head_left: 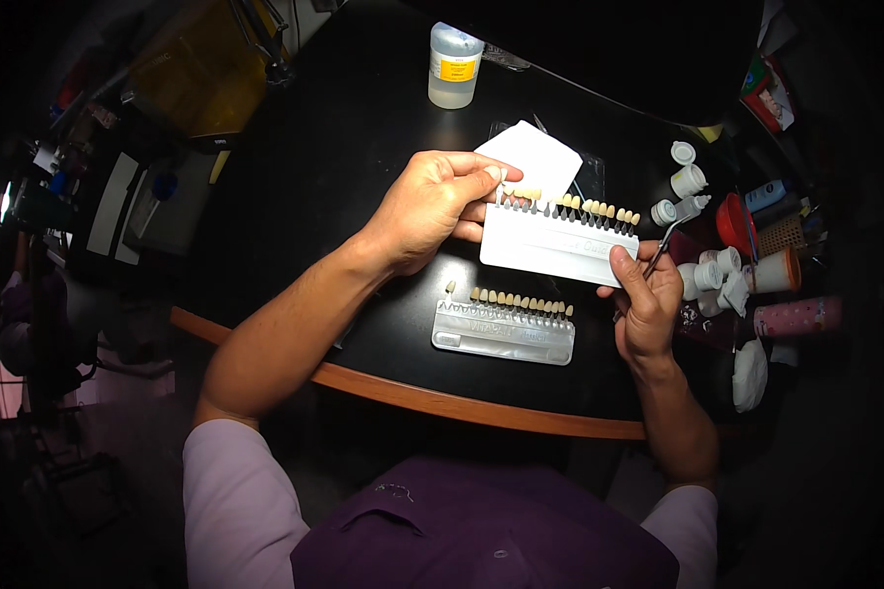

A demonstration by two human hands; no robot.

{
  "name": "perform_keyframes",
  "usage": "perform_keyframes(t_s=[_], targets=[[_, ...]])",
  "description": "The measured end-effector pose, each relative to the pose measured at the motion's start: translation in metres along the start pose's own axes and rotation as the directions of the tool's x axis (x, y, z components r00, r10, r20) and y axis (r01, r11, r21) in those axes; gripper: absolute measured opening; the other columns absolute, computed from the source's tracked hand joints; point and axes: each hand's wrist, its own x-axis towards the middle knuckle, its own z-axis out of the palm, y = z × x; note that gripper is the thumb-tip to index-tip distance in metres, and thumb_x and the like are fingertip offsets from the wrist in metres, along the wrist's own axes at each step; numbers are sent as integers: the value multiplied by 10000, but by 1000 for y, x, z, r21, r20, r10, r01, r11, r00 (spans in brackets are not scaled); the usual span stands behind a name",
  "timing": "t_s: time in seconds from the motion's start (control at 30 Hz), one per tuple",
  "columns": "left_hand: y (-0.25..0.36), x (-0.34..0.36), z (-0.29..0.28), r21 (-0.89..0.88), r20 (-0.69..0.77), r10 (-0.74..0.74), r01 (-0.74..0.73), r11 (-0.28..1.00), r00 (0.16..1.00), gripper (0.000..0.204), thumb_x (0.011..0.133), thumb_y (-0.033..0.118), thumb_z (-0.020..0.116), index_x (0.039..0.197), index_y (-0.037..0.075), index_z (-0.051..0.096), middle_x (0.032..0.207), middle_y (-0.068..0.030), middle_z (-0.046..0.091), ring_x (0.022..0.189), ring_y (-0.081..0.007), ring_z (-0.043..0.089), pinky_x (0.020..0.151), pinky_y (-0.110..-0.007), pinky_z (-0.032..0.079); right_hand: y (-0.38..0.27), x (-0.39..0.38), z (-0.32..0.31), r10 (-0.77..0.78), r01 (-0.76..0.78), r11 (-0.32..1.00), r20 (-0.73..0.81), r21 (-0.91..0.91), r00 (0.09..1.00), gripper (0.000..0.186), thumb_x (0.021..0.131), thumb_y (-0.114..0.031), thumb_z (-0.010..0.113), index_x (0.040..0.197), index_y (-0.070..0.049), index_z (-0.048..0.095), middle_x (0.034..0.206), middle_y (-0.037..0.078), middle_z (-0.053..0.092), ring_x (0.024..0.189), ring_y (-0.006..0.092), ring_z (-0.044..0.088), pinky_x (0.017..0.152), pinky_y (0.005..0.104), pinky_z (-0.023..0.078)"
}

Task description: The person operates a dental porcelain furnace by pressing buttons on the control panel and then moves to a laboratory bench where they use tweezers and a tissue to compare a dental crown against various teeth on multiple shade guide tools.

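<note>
My right hand (648, 299) grips the right end of a white dental shade guide (550, 245), thumb on its front face. A row of tooth-shaped tabs stands along the guide's far edge, in cream to yellowish shades. At the row's left end my left hand (432, 201) is closed, thumb and forefinger pinching a whitish tooth shade tab (503, 187). Whether that tab still sits in its slot, I cannot tell. A slim curved metal tool (666, 240) shows beside my right fingers. Nearer me, a second, silvery shade guide (504, 334) lies on the table, one tab standing apart at its left.
Behind my hands lies a white sheet (540, 157) on the black table (363, 118). A bottle with a yellow label (455, 69) stands farther back. Small white jars (688, 181), a red bowl (735, 224) and a pink cylinder (798, 316) crowd the right side. An orange-brown edge (413, 395) borders the front.
</note>
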Motion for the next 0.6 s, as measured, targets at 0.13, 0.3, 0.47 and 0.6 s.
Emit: perform_keyframes(t_s=[0.13,0.3,0.47,0.6], targets=[[-9,1,0,-9,26,6,-6,1000,1000,314,1049,136,504,1215,-101,624,1104,-234,704,976,-246,742,834,-325,639,-1,1,-1,23,-23,1000,-47,7,999,127,982,-127,664,1016,-32,585,894,78,690,634,77,619,499,155,445],[-9,3,1,-62,66,-4,8,998,998,327,1046,124,496,1242,-116,600,1138,-254,690,1017,-274,731,887,-358,628,-5,1,-5,68,-68,998,-60,8,996,141,982,-127,663,1027,-23,580,903,85,691,650,86,627,503,164,429],[-7,2,1,-117,73,-17,26,993,997,347,1037,90,482,1280,-141,571,1157,-279,678,1048,-291,720,917,-387,619,-5,2,-6,64,-64,998,-59,14,996,140,977,-106,663,1031,-5,581,910,100,693,687,99,642,556,191,492],[-8,2,0,-68,78,-5,10,998,997,339,1030,82,495,1274,-136,582,1165,-275,678,1055,-288,718,919,-377,618,-5,1,-5,69,-69,998,-39,-7,997,137,984,-134,660,1025,-27,585,904,82,690,645,80,621,498,160,423]])
